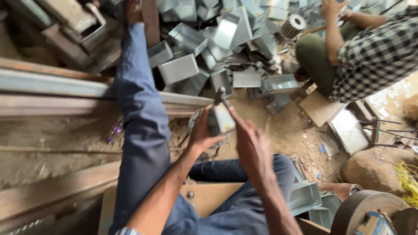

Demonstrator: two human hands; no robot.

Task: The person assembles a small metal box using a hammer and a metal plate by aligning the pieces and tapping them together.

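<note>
A seated worker, seen from above, grips a small folded sheet-metal box [221, 118] between both hands over the dirt floor [283, 135]; at the far left, long rusted steel rails [65, 93] run across the ground, and the worker's blue-trousered leg [139, 104] stretches over them toward the top of the frame; the left hand [202, 130] comes up from below and cups the box's left face, its fingers [204, 114] curled loosely around that side and partly hidden behind the metal, so how tightly they press cannot be told; the box stands tilted between the palms, its long axis running roughly up and away from the worker, with a dark rounded tool head [220, 93] showing just above its upper end; whether either hand holds that tool cannot be told; the right hand [252, 146] lies just to the right of the box, its fingers [237, 118] extended along the right edge and touching it, half open rather than clenched; the box thus sits directly between the two hands, the left slightly the closer wrapped; beyond, a heap of similar grey metal boxes [209, 48] fills the upper middle ground; a toothed gear [292, 26] lies near its right edge; at the far right another person in a checked shirt [374, 56] crouches among the parts, hands well apart from the worker's own.
</note>
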